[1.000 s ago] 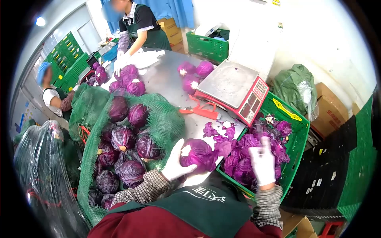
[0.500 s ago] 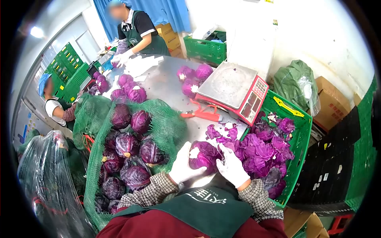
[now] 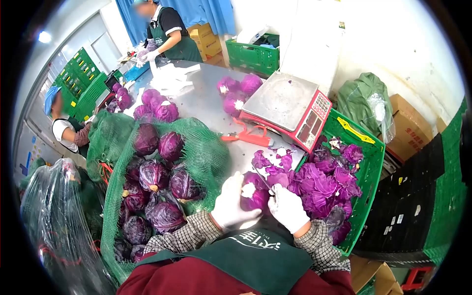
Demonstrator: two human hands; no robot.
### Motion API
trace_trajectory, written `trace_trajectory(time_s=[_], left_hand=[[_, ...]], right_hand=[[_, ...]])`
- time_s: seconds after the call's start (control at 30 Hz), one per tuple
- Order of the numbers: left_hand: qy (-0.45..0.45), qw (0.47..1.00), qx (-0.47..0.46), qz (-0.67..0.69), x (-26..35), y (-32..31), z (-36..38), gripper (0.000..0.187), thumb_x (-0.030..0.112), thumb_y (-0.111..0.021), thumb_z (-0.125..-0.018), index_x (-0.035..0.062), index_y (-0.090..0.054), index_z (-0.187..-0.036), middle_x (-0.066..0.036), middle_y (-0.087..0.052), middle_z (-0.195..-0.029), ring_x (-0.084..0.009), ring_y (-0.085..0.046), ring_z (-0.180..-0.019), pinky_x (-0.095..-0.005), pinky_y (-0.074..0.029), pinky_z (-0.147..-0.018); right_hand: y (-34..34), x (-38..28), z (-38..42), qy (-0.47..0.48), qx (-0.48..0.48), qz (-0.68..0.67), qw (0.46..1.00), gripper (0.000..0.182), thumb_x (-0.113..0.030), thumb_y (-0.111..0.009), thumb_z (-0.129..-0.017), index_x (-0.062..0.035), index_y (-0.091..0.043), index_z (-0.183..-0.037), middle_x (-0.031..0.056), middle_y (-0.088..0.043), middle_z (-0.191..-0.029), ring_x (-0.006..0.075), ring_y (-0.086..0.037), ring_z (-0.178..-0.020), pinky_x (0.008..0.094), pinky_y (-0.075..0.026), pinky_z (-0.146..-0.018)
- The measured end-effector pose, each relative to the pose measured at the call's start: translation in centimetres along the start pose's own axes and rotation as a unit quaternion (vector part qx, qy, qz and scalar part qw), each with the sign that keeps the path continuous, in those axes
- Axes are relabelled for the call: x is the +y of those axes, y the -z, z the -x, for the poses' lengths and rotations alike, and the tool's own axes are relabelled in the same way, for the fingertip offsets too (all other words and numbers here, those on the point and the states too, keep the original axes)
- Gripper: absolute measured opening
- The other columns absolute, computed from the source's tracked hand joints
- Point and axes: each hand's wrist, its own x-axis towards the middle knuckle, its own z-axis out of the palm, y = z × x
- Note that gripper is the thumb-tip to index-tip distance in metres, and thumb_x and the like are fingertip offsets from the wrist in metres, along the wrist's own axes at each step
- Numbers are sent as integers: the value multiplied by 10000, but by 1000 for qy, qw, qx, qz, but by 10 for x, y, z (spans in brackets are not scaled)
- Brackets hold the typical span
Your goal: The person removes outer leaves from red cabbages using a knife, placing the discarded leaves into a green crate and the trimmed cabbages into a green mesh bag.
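My left hand point(image 3: 232, 202), in a white glove, is closed around the side of a red cabbage point(image 3: 254, 197) whose pale cut stem faces up and left. In my gloved right hand point(image 3: 287, 209) is a small knife point(image 3: 264, 180); its thin blade lies over the cabbage and the handle is hidden by my fingers. Loose purple leaves point(image 3: 279, 169) lie on the metal table just beyond. To the left, a green mesh sack point(image 3: 209, 152) stands open around several darker red cabbages point(image 3: 164, 216).
At my right a green crate point(image 3: 366, 196) holds trimmed leaves. Beyond it stand a red scale point(image 3: 282, 105) and red-handled pruning shears point(image 3: 250, 137). Several trimmed cabbages point(image 3: 167, 112) sit further along the steel table point(image 3: 201, 98). Two co-workers point(image 3: 169, 37) stand at the far side and left.
The knife blade now shows across the cabbage, and the cabbage has turned slightly in my left hand. The far co-worker has moved back from the table's near side.
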Motion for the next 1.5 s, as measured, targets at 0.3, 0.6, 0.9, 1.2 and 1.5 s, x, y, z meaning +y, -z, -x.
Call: trace_trajectory(time_s=[0.3, 0.6, 0.9, 1.2, 1.5], left_hand=[[137, 866, -51, 478, -85, 6, 4, 987, 196, -783, -786, -29, -131, -1492, -198, -296, -1508, -269, -305, -1393, -385, -259, -1158], [90, 870, -154, 459, -70, 27, 38, 1133, 150, -824, -726, 55, -34, -1533, -182, -195, -1550, -271, -206, -1433, -403, -196, -1175], [101, 823, -19, 559, -49, 9, 20, 1070, 72, -816, -708, 49, -105, -1508, -167, -388, -1431, -267, -421, -1323, -412, -343, -1120], [74, 944, -58, 318, -36, -10, -46, 1020, 232, -870, -678, 3, -248, -1452, -165, -388, -1377, -257, -454, -1261, -365, -392, -1073], [55, 973, -7, 226, -32, -14, -42, 981, 308, -868, -681, 19, -294, -1421, -177, -409, -1335, -273, -472, -1229, -382, -425, -1039]], right_hand=[[-43, 128, 46, -158, 69, 34, 984, 96, -79, -544, -861, -17, -539, -934, 175, -567, -813, 358, -592, -731, 415, -500, -636], [-8, 8, -1, -167, -124, -346, 915, 567, -235, -803, -794, 5, -535, -1234, 0, -564, -830, 96, -553, -687, 242, -479, -603], [-17, -4, -1, -194, -153, -444, 861, 471, -169, -771, -822, -46, -555, -1222, -48, -518, -848, 27, -453, -568, 186, -382, -491], [-45, 31, 3, -236, -18, -329, 914, 396, -155, -821, -765, -58, -498, -972, -9, -506, -882, 73, -489, -781, 224, -456, -693], [-2, 18, -17, -282, -121, -298, 904, 565, -370, -814, -757, 20, -540, -1062, 89, -566, -875, 157, -558, -715, 305, -493, -597]])
